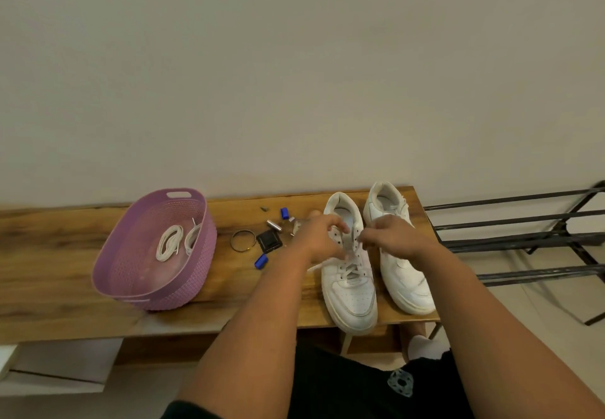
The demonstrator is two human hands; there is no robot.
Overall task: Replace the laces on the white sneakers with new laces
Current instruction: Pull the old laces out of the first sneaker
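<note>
1. The 2 white sneakers stand side by side at the right end of the desk [59, 255]. The left sneaker [350, 281] is the one in work; the right sneaker [399, 255] stands just beside it, on its right.
2. Both sneakers have the long axis running from near to far, a little tilted. The toes point to the near edge of the desk, toward the person, and the heel openings are on the far side, by the wall.
3. Both hands are over the upper eyelets of the left sneaker, at about the middle of its length. The left hand [319, 238] comes from the left side of the tongue, the right hand [391, 237] from the right side and partly over the right sneaker.
4. The fingers of each hand are curled in a pinch at the lace [352, 271]. I judge that each hand holds a part of this lace, but the exact contact is small and blurred.
5. The lace is crossed in the lower eyelets, nearer to the toe. So the next pull should probably go along the long axis, away from the toe, or upward.
6. The new laces [168, 242] lie coiled in the purple basket [183, 294], well apart to the left; the left hand is the nearer one to it.
</note>
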